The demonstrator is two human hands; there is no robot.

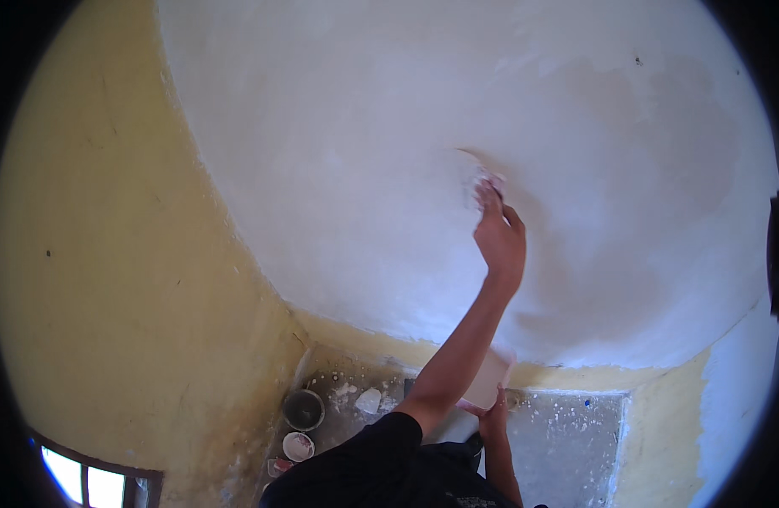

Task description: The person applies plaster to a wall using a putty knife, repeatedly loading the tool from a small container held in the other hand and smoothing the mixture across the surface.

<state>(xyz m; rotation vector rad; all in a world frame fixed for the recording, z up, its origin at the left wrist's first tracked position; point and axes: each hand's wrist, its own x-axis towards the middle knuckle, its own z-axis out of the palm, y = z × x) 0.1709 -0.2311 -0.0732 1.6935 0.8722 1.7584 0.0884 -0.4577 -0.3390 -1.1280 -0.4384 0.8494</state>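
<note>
My left arm, in a black sleeve, stretches up to the wall. Its hand [499, 237] is closed around a putty knife [474, 179] smeared with white filler, whose wide blade lies against the white-coated wall [347, 169]. Motion blurs the blade a little, and the fingers cover its grip. Lower down, my right hand [493, 408] grips the near edge of a pale pinkish tray [491, 377]. My left forearm hides part of that tray. Darker, damp-looking patches [635, 288] spread over the coating to the right of the knife.
A yellow wall [127, 254] meets the coated one on the left. On the spattered floor stand a black bucket [304, 411] and a white tub [298, 446], near a red item [279, 467] and a white lump [369, 400]. A window [93, 483] shows at lower left.
</note>
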